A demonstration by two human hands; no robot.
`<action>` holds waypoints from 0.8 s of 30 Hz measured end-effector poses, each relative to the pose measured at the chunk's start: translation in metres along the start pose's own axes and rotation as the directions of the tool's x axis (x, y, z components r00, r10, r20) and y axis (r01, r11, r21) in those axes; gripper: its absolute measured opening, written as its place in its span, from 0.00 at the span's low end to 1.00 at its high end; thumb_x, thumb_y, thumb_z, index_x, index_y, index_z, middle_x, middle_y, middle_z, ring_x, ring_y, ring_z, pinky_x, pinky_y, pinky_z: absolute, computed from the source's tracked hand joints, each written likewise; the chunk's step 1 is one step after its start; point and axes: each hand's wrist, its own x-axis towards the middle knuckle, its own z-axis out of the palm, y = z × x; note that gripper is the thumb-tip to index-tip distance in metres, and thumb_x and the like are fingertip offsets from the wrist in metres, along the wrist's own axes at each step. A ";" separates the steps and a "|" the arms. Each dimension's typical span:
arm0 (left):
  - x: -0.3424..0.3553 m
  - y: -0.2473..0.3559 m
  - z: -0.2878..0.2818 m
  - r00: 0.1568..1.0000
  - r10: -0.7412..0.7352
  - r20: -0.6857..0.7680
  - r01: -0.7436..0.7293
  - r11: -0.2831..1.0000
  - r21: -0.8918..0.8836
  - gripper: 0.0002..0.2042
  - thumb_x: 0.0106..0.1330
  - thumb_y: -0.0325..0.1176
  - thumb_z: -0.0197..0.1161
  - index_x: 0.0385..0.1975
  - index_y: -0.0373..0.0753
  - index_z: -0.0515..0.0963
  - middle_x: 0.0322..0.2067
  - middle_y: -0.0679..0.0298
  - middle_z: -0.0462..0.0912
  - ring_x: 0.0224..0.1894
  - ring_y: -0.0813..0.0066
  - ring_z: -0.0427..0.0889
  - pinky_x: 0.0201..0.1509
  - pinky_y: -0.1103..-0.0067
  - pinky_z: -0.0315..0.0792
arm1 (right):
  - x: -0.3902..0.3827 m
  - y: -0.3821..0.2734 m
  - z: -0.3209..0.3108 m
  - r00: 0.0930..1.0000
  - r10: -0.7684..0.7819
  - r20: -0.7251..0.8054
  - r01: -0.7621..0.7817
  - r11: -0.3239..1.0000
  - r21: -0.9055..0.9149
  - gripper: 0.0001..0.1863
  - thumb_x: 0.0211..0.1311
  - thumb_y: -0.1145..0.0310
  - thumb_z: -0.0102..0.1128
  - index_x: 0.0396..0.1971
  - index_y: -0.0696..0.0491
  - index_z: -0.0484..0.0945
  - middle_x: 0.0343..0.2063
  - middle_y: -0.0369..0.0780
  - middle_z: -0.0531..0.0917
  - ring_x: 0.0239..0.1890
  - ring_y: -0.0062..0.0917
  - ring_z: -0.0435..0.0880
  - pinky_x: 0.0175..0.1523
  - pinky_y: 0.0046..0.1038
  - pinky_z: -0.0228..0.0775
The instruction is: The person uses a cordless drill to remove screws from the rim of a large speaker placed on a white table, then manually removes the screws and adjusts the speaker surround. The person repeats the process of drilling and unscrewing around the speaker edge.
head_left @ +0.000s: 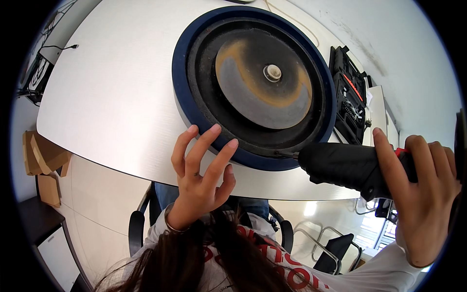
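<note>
A round dark-blue appliance housing (pixel 180 90) lies on the white table, with a black inner ring and a grey, brown-stained metal disc (pixel 253 104) inside it. A silver button stands up from the disc. My left hand (pixel 202 177) is open, its spread fingertips resting on the near-left rim. In my right hand (pixel 423 194) is a black power screwdriver (pixel 340 168) with a red part, held roughly level. Its bit (pixel 287 154) reaches the near-right part of the black ring; whether it sits in a screw is too small to tell.
An opened black tool case (pixel 348 97) with sockets lies right of the housing, near the wall. A cable with a plug (pixel 74 46) rests at the table's left edge. Cardboard boxes (pixel 46 155) stand lower left. My chair's armrests (pixel 136 228) flank me below the table edge.
</note>
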 end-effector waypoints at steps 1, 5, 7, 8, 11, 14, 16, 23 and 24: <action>0.000 0.000 -0.001 1.000 -0.001 0.001 0.001 1.000 0.005 0.27 0.43 0.22 0.59 0.49 0.46 0.75 0.56 0.57 0.68 0.61 0.51 0.58 0.61 0.66 0.58 | 0.003 -0.001 0.001 1.000 -0.012 -0.012 0.012 1.000 -0.005 0.30 0.29 0.74 0.65 0.44 0.49 0.78 0.27 0.39 0.75 0.28 0.29 0.74 0.33 0.31 0.63; -0.001 -0.002 -0.002 1.000 0.009 -0.001 -0.009 1.000 0.004 0.26 0.44 0.22 0.59 0.49 0.44 0.75 0.56 0.57 0.68 0.61 0.50 0.59 0.61 0.65 0.58 | 0.002 0.002 -0.002 0.999 -0.030 -0.024 0.030 1.000 0.000 0.30 0.29 0.74 0.65 0.44 0.49 0.78 0.27 0.39 0.75 0.28 0.29 0.74 0.32 0.31 0.64; 0.000 -0.001 -0.002 1.000 -0.001 -0.003 0.001 1.000 -0.019 0.26 0.44 0.23 0.59 0.49 0.43 0.75 0.56 0.56 0.68 0.61 0.50 0.59 0.61 0.65 0.58 | 0.001 0.006 -0.005 1.000 -0.012 -0.023 0.013 1.000 0.019 0.30 0.29 0.74 0.65 0.44 0.49 0.78 0.27 0.39 0.75 0.28 0.29 0.75 0.32 0.30 0.64; 0.000 0.000 -0.002 1.000 -0.006 -0.003 0.006 0.999 -0.031 0.26 0.45 0.23 0.59 0.49 0.42 0.75 0.56 0.56 0.69 0.60 0.50 0.59 0.61 0.65 0.58 | -0.003 0.010 -0.003 1.000 0.010 -0.005 -0.010 0.998 0.065 0.30 0.29 0.74 0.65 0.44 0.49 0.78 0.27 0.39 0.75 0.28 0.29 0.75 0.32 0.30 0.64; 0.003 0.003 -0.003 1.000 -0.014 -0.002 0.014 0.999 -0.048 0.25 0.45 0.23 0.58 0.50 0.41 0.74 0.55 0.55 0.70 0.60 0.49 0.60 0.62 0.65 0.58 | -0.019 0.025 0.006 0.993 0.115 0.029 -0.119 0.967 0.226 0.30 0.31 0.73 0.66 0.44 0.50 0.78 0.27 0.40 0.77 0.27 0.31 0.77 0.33 0.30 0.66; 0.007 0.006 -0.003 0.999 0.007 -0.045 -0.009 0.998 -0.063 0.24 0.46 0.25 0.58 0.49 0.39 0.73 0.54 0.51 0.70 0.60 0.47 0.61 0.61 0.61 0.58 | -0.045 0.031 0.047 0.953 0.300 -0.028 -0.247 0.830 0.500 0.31 0.30 0.71 0.65 0.45 0.50 0.78 0.21 0.40 0.75 0.23 0.32 0.77 0.29 0.31 0.65; 0.004 0.006 -0.008 0.997 0.006 -0.078 -0.007 1.000 -0.023 0.22 0.48 0.27 0.56 0.48 0.38 0.73 0.53 0.48 0.70 0.59 0.46 0.62 0.59 0.58 0.58 | -0.047 0.007 0.089 0.919 0.393 0.021 -0.227 0.486 0.844 0.33 0.31 0.64 0.72 0.46 0.52 0.77 0.27 0.42 0.81 0.28 0.35 0.81 0.34 0.28 0.70; 0.027 0.014 -0.031 0.993 -0.034 -0.114 0.001 0.961 -0.278 0.21 0.49 0.20 0.53 0.48 0.30 0.70 0.45 0.49 0.77 0.52 0.49 0.71 0.58 0.64 0.63 | -0.036 -0.096 0.144 0.934 0.293 0.203 -0.130 -0.252 0.959 0.32 0.33 0.69 0.76 0.45 0.55 0.75 0.32 0.44 0.83 0.34 0.37 0.85 0.39 0.25 0.73; 0.030 0.016 -0.032 0.992 -0.079 -0.097 0.041 0.939 -0.342 0.21 0.49 0.20 0.53 0.48 0.30 0.70 0.44 0.49 0.77 0.52 0.50 0.72 0.58 0.65 0.63 | -0.031 -0.102 0.144 0.930 0.302 0.211 -0.130 -0.265 0.955 0.33 0.31 0.71 0.76 0.45 0.55 0.74 0.31 0.44 0.83 0.33 0.35 0.85 0.38 0.24 0.73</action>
